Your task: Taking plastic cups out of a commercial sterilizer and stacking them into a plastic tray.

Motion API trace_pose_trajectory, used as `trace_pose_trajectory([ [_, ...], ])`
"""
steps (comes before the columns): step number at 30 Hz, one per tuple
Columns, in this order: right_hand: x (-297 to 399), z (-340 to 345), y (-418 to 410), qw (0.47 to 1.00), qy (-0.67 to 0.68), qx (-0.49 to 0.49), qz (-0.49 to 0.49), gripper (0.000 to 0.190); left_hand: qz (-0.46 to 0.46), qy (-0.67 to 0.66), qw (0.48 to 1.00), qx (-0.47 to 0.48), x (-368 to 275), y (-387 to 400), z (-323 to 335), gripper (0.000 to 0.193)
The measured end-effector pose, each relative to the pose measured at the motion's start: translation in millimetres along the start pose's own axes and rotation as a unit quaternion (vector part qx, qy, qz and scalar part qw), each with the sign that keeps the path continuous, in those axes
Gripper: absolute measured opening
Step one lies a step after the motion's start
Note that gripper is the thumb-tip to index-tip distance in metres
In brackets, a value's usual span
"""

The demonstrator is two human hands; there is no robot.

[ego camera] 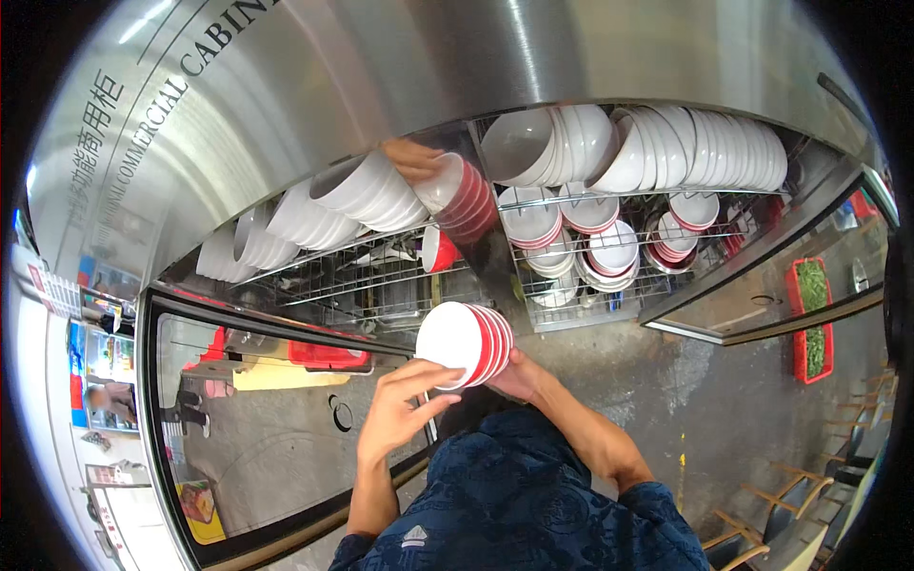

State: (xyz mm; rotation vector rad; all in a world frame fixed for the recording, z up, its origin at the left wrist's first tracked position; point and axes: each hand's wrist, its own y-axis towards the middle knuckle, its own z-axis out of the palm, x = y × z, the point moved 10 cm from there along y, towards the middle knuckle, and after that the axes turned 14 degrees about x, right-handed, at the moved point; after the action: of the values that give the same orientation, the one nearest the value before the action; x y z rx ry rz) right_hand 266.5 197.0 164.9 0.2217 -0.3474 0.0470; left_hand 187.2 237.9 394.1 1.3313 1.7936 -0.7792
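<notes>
A nested stack of bowls, white inside with red and white bands outside, is held tilted on its side in front of my chest. My right hand supports the far end of the stack, its fingers partly hidden behind the bowls. My left hand is at the near bowl's lower rim, fingers over the white inside and thumb just below the edge. Beyond my hands stands a stainless steel cabinet with wire racks. A red cup or bowl lies on its side on the left lower rack.
Large white bowls stand in a row on the right upper rack; smaller stacked bowls sit below. More white bowls line the left rack. Open glass doors flank me. Red baskets of greens and wooden chairs are at right.
</notes>
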Motion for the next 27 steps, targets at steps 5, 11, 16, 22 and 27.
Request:
trace_pose_trajectory([
  [5, 2, -5, -7, 1.0, 0.008, 0.001, -0.02, 0.122, -0.029, -0.022, 0.982, -0.187, 60, 2, -66, 0.028],
  [11, -1, 1, -13, 0.999, 0.035, 0.026, -0.026, 0.112, -0.031, 0.105, 0.973, -0.205, 127, 77, -83, 0.028],
  [16, -6, -4, -28, 1.0, 0.005, -0.015, -0.019, 0.123, -0.048, 0.172, 0.973, -0.143, 151, 130, -72, 0.038],
  [22, 0, 3, -32, 0.999, -0.001, 0.005, -0.041, 0.115, -0.102, 0.242, 0.96, -0.094, 153, 147, -64, 0.029],
  [27, -2, 12, -28, 0.999, 0.013, 0.005, -0.042, 0.115, -0.021, 0.275, 0.943, -0.185, 126, 116, -75, 0.021],
])
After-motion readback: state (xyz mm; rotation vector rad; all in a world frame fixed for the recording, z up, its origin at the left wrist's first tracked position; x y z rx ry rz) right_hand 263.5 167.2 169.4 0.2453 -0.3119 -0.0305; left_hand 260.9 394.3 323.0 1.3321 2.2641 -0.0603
